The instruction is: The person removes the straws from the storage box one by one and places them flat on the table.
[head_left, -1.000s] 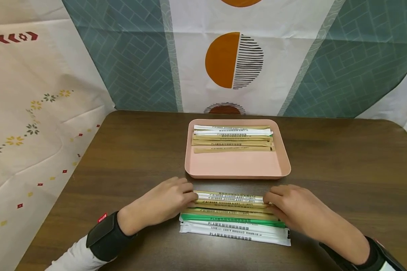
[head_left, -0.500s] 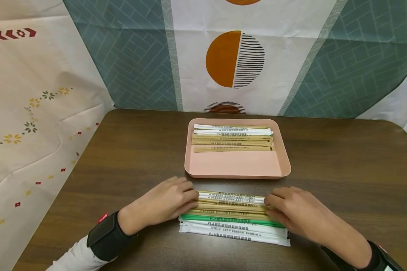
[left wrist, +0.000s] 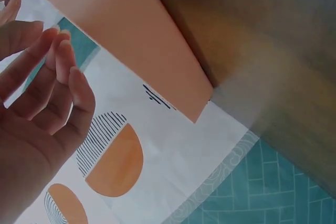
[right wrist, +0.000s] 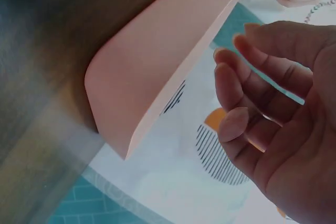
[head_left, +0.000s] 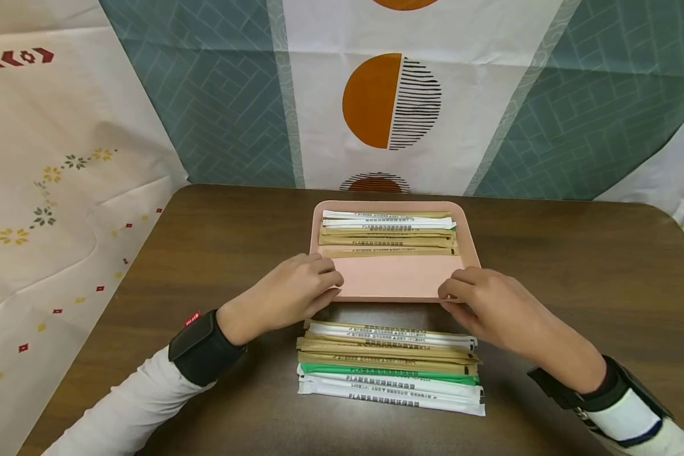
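Both hands hover at the near edge of a pink tray point(head_left: 390, 282). My left hand point(head_left: 296, 288) is over the tray's front left corner and my right hand point(head_left: 490, 307) over its front right. Loosely curled fingers with nothing between them show on the left hand point(left wrist: 44, 98) in the left wrist view; the right hand point(right wrist: 278, 98) looks alike in its own. Paper-wrapped drinking straws in tan point(head_left: 387, 241) and white lie along the tray's back half. Below the hands, several more wrapped straws form a row on the table, including a green one point(head_left: 387, 373) and white ones point(head_left: 390, 398).
The brown wooden table point(head_left: 228, 253) extends to both sides. Behind it hangs a patterned cloth point(head_left: 313, 107) in teal and white, and a flowered cream cloth point(head_left: 74, 190) drapes along the left side.
Both hands have left the row of straws on the table, where they touched its ends, and moved forward to the tray's near edge. The straws stay in place.
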`<state>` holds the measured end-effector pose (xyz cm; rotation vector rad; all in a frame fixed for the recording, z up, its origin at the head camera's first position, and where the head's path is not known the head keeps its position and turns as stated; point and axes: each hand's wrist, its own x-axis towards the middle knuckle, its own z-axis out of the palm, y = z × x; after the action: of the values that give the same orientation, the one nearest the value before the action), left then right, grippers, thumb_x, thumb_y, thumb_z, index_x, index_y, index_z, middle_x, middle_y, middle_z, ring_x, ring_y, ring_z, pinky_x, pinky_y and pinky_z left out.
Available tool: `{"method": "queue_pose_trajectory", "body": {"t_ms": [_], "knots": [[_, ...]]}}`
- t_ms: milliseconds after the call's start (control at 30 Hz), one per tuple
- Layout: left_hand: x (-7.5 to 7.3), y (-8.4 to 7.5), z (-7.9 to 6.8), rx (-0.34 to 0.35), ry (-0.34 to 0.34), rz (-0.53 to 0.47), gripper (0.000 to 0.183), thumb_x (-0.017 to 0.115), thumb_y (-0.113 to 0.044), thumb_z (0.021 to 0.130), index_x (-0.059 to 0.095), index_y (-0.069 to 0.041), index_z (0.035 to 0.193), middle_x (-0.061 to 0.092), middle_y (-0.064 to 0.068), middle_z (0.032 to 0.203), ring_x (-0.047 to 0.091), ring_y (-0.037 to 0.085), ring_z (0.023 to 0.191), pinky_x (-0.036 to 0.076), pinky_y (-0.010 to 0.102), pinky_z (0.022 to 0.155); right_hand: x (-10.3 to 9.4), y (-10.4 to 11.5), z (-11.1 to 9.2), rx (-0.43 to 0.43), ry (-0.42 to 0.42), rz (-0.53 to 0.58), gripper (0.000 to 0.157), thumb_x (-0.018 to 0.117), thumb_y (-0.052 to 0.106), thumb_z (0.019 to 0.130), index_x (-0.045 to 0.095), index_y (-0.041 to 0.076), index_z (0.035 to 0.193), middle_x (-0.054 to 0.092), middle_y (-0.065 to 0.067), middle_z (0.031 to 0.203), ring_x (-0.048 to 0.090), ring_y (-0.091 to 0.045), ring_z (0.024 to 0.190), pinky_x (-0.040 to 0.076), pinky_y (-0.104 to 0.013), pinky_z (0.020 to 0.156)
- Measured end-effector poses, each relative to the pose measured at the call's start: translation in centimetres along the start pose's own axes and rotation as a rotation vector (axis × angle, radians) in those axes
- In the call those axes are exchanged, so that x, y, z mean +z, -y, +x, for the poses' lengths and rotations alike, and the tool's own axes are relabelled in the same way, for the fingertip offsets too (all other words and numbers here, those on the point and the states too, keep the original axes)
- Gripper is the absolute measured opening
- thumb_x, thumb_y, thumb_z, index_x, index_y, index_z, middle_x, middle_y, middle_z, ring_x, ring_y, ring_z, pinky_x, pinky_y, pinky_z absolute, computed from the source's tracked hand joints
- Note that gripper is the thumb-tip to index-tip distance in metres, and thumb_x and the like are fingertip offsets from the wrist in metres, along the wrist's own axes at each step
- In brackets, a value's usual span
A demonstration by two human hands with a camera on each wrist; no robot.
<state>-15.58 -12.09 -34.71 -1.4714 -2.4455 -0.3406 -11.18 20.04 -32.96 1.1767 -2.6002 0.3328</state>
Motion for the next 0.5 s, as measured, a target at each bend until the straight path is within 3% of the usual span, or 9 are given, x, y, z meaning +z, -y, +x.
{"method": "queue_pose_trajectory", "body": {"t_ms": [267, 500], "knots": [[-0.7, 2.4, 2.7, -0.031, -0.016, -0.020, 0.005, 0.071, -0.003, 0.085, 0.066, -0.005, 0.086, 0.060, 0.004, 0.079, 0.052, 0.014, 0.066, 0.046, 0.028, 0.063, 0.1, -2.0, 1.9, 0.132, 0.061, -0.044, 0.023, 0.080, -0.001, 0.072, 0.067, 0.004, 0.091, 0.063, -0.006, 0.086, 0.055, -0.014, 0.066, 0.048, -0.031, 0.056], [0.0, 3.6, 4.6, -0.120, 0.108, -0.013, 0.009, 0.072, -0.007, 0.085, 0.068, -0.003, 0.093, 0.064, 0.009, 0.087, 0.060, 0.018, 0.074, 0.050, 0.030, 0.067, 0.9, -4.3, 3.2, 0.159, 0.141, -0.086, 0.019, 0.074, -0.002, 0.077, 0.065, 0.002, 0.093, 0.063, -0.010, 0.089, 0.049, -0.015, 0.064, 0.042, -0.029, 0.054]]}}
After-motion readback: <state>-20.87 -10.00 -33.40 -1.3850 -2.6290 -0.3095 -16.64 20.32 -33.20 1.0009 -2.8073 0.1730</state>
